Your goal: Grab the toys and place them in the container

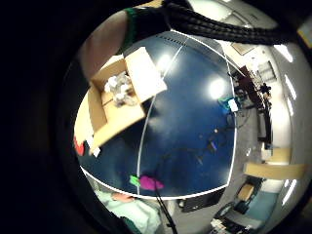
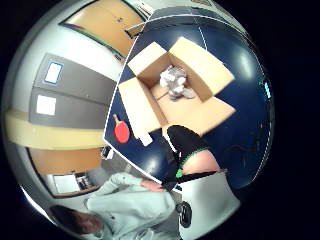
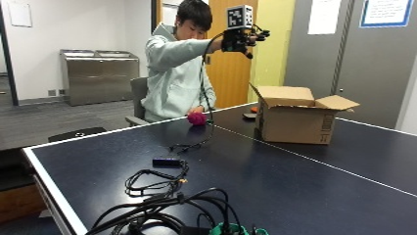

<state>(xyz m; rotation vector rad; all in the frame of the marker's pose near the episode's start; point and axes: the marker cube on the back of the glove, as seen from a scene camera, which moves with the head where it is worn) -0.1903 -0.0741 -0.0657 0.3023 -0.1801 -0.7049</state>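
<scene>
In the outside view my gloved right hand [image 3: 240, 38] is raised high over the table, left of the open cardboard box [image 3: 293, 120], and holds nothing. Its fingers look spread. The palm views look down into the box [image 1: 117, 109] [image 2: 150, 100], where a grey-white plush toy [image 1: 119, 90] [image 2: 175, 82] lies on the bottom. A pink toy [image 3: 196, 118] sits on the blue table [image 3: 293, 171] near the edge in front of the person. In the little finger side view this pink toy [image 1: 151, 183] has a green part, and the bare hand rests close by it.
A red paddle [image 2: 121, 131] [image 1: 79, 146] lies on the table beside the box, near a small dark object [image 3: 249, 116]. Black cables [image 3: 163, 196] and a small black device [image 3: 167, 161] sprawl over the near part of the table. The box flaps stand open.
</scene>
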